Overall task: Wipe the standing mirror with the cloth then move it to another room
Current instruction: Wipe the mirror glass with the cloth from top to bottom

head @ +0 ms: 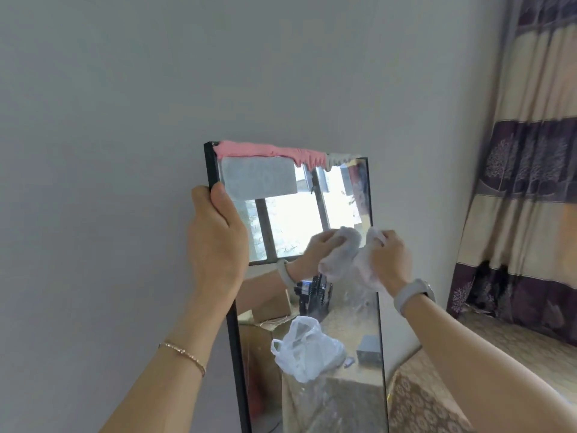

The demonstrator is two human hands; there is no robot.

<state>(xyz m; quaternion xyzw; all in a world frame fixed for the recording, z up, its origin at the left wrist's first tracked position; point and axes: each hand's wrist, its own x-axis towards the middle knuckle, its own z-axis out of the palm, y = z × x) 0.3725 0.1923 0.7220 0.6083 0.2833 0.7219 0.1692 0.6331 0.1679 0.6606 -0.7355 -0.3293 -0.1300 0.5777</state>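
Tall rectangular standing mirror with a thin black frame leans against the plain grey-white wall, top edge tilted slightly down to the right. A pink and grey strip of fabric-like material runs along the mirror's top edge; what it is cannot be told.

Left hand: grip clamped on the mirror's left frame edge, near the upper corner. Thumb lies on the glass side, fingers wrap behind the frame. A thin gold chain bracelet sits on the left forearm.

Right hand: grip closed on a crumpled white cloth, which is pressed against the glass near the mirror's right edge, roughly mid-height of the visible pane. A pale grey wristband with a dark module sits on the right wrist.

Glass surface: hazy, streaked patches below the cloth, towards the lower right of the pane. The upper pane reflects a bright window with dark bars. The middle reflects the right hand and cloth. The lower pane reflects a white plastic bag, cardboard boxes and a dark fan-like object on a patterned surface.

Surroundings: striped curtain in cream and dark purple with a tree print hangs at the right. Just beside the mirror, lower right, is a surface under a beige patterned cover.
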